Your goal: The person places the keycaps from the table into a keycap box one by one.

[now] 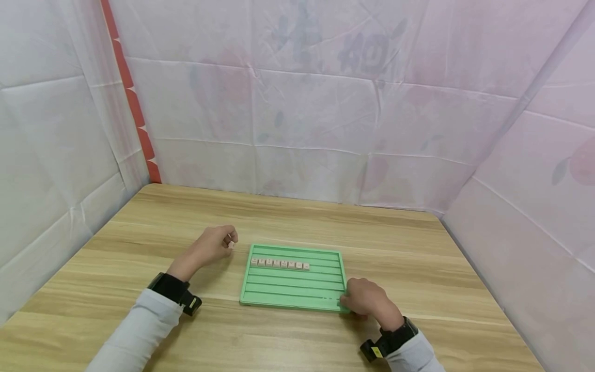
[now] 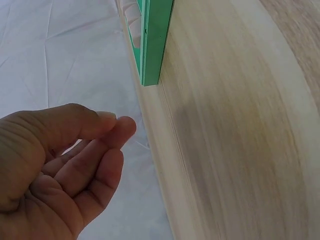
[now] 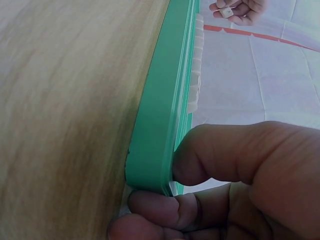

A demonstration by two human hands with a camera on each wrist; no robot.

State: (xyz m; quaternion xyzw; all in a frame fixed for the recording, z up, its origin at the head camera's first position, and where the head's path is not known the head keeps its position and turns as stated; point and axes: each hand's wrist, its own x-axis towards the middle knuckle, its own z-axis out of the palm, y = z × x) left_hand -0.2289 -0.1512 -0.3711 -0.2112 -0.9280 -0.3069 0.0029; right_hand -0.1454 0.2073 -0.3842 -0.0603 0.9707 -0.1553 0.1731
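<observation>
A green ridged tray (image 1: 293, 287) lies flat on the table, with a row of several small pale letter tiles (image 1: 276, 263) standing in one of its upper grooves. Left of the tray, my left hand (image 1: 214, 245) is raised above the table and pinches a small pale tile (image 3: 226, 12). In the left wrist view the thumb and forefinger of that hand (image 2: 75, 160) meet, and the tile is hidden. My right hand (image 1: 367, 298) grips the tray's near right corner, thumb on the rim (image 3: 172, 165) and curled fingers against the outer side.
The wood-grain table (image 1: 186, 330) extends around the tray on every side. Pale printed sheets (image 1: 307, 119) hang behind it and along both sides. Each wrist wears a black strap (image 1: 169, 289) with a small camera.
</observation>
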